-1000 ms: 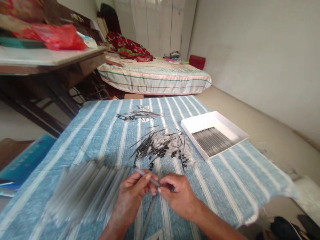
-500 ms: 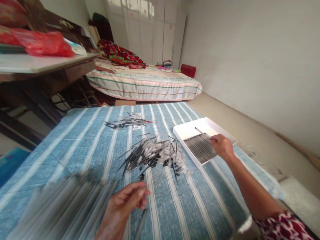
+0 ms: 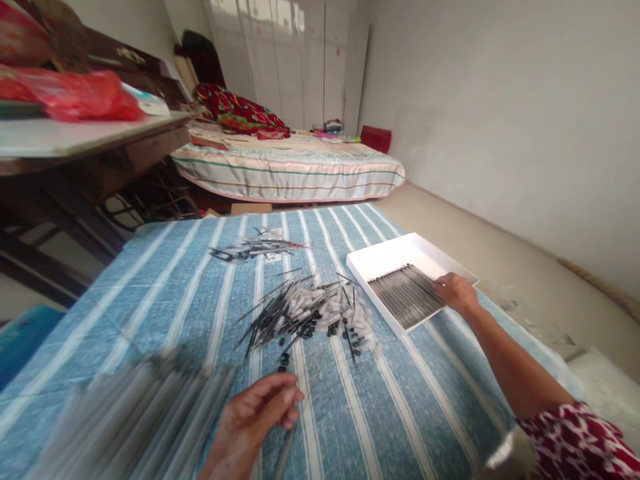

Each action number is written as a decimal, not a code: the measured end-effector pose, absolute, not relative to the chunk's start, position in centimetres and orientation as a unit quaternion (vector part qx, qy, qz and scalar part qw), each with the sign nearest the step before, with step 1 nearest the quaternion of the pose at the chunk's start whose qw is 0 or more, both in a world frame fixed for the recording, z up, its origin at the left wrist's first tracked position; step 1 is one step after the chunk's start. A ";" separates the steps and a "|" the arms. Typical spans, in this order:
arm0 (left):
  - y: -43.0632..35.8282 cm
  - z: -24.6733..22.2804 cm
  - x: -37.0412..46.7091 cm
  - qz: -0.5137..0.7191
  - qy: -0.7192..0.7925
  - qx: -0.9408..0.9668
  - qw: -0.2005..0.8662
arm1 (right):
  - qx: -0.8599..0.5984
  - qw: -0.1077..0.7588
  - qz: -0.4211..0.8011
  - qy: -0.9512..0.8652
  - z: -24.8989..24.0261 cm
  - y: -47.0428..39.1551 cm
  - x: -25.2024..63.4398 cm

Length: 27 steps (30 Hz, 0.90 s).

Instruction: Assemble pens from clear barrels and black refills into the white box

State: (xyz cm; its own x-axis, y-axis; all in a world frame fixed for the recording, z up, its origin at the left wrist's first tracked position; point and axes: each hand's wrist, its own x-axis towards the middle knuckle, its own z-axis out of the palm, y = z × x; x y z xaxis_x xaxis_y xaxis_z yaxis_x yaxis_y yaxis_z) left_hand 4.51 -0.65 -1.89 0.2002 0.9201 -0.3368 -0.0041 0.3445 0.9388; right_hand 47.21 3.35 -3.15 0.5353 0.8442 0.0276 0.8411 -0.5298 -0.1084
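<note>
My right hand [image 3: 456, 292] is closed at the right side of a white box [image 3: 385, 257], its fingertips at the end of a row of thin dark sticks [image 3: 405, 293] lying side by side inside. Low in the middle, my left hand [image 3: 270, 407] has its fingers pinched together around a thin grey tube [image 3: 285, 453] that hangs below them. Just beyond it are small black pieces [image 3: 284, 362] and a loose pile of black rods and pale caps [image 3: 320, 303]. Many long grey tubes [image 3: 140, 420], blurred, lie to its left.
A smaller bunch of dark rods [image 3: 255, 247] lies farther back on the blue striped cloth [image 3: 190, 267]. A side table [image 3: 95, 137] with a red bag [image 3: 90, 97] stands at left; a bed [image 3: 295, 167] is behind.
My right hand has moved slightly right and down. The stick it held slanting above the box now lies in line with the row. My left hand has barely shifted.
</note>
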 end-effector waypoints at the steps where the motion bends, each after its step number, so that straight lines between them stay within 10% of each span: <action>1: -0.6 -1.9 4.5 0.362 0.519 0.444 0.635 | -0.873 0.048 0.018 -0.486 -3.1 3.3 47.3; 27: -0.9 -1.3 4.7 0.346 0.513 0.458 0.638 | -0.832 0.095 -0.036 -0.546 -1.0 1.4 42.9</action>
State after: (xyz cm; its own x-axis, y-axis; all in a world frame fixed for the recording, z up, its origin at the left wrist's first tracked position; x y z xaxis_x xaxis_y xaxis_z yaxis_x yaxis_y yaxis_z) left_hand 4.69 -0.92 -1.34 0.2338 0.9114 -0.3386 0.0278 0.3418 0.9394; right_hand 42.92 1.37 -1.02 0.4022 0.9008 0.1637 0.9145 -0.3868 -0.1187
